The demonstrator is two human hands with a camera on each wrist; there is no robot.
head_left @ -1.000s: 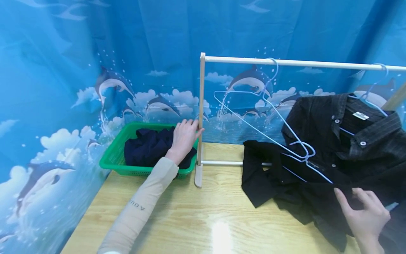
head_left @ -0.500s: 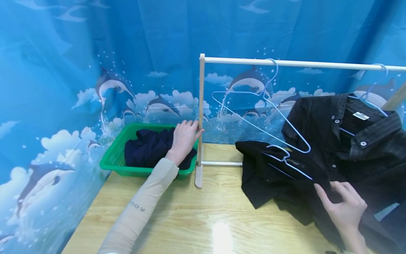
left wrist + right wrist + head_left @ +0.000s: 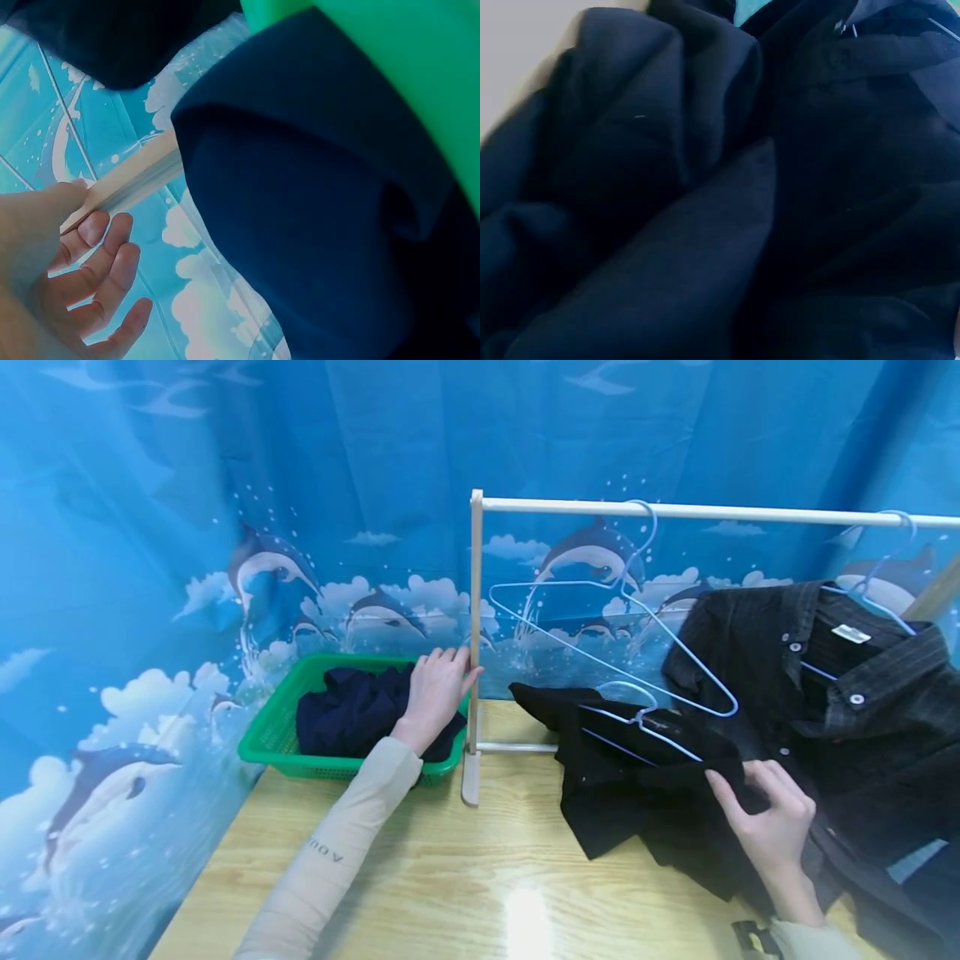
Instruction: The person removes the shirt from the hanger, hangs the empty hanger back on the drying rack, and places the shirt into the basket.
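Observation:
My left hand point(image 3: 435, 693) reaches over the green basket and grips the wooden post point(image 3: 476, 610) of a clothes rack; the left wrist view shows thumb and fingertips round the post point(image 3: 142, 169). With thumb and fingers, my right hand point(image 3: 776, 827) pinches a black garment point(image 3: 615, 802) at one shoulder, where a light-blue wire hanger point(image 3: 675, 746) sits inside it. The hanger's hook stands out at the neck. Dark folds of cloth point(image 3: 705, 247) fill the right wrist view. Below the rail, a bare blue hanger point(image 3: 678, 645) hangs tilted, overlapping the garment's top in the head view.
A dark button-up shirt point(image 3: 750, 635) hangs from the white rail point(image 3: 750, 513) on the right. The green basket point(image 3: 300, 763), holding a navy garment point(image 3: 345, 710), stands left of the post on the wooden table point(image 3: 420, 877). A dolphin-print curtain point(image 3: 360, 460) lies behind.
My right hand has moved left and slightly up, bringing the black garment and its hanger towards the post. The bare hanger has shifted a little left. My left hand stays on the post.

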